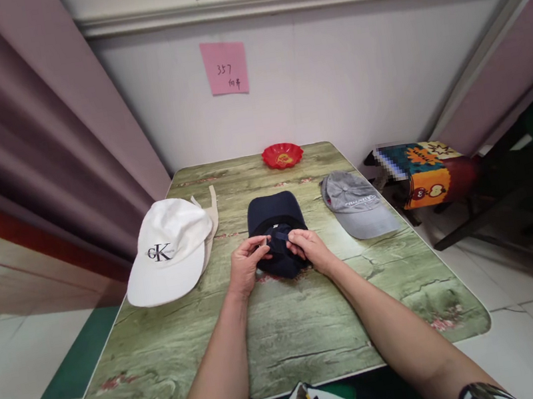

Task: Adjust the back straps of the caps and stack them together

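We pinch with left hand (245,262) and right hand (313,248) what seems the strap (279,235) of the dark cap (273,208), between the white cap (171,247) at left and grey cap (356,205) at right, adjusting it (so we judge), and the next move calls for steady pinching.

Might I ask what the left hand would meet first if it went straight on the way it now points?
First, the navy cap, which the left hand seems to pinch; just beyond, probably the right hand, though depth is unclear.
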{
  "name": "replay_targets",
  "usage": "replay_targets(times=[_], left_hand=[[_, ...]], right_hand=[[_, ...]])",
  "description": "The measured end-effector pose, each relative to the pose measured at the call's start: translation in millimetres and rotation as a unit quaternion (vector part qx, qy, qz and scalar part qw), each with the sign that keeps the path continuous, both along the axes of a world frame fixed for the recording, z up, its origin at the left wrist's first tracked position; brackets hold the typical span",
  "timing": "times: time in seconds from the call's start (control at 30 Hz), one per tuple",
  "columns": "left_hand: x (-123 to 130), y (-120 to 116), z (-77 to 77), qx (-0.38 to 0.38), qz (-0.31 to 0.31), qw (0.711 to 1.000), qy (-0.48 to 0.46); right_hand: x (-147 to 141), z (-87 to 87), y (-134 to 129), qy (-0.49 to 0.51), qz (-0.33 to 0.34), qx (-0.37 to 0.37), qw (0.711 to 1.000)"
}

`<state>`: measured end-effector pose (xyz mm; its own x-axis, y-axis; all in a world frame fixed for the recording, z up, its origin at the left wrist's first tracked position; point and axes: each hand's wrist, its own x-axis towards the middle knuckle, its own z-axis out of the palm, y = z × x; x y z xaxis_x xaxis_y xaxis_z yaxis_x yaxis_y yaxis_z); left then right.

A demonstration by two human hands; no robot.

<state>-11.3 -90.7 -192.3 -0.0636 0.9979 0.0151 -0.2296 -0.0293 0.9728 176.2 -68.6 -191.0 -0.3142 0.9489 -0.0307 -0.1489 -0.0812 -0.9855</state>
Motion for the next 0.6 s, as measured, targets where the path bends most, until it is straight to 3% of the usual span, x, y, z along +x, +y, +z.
replay_targets(times=[0.13, 0.33, 0.6], left_hand=[[-0.8, 0.0, -1.9, -0.007, -0.014, 1.000, -0.018], [0.1, -0.6, -0.6, -0.026, -0.037, 0.998, -0.046], [7.3, -2.9, 1.5, 0.005, -0.017, 1.000, 0.026]], right_hand=[[0.3, -1.0, -1.7, -0.010, 0.015, 0.010, 1.000], [-2.1, -0.7, -1.7, -0.045, -0.043, 0.049, 0.997], [-4.5, 0.6, -2.0, -0.052, -0.048, 0.051, 0.996]])
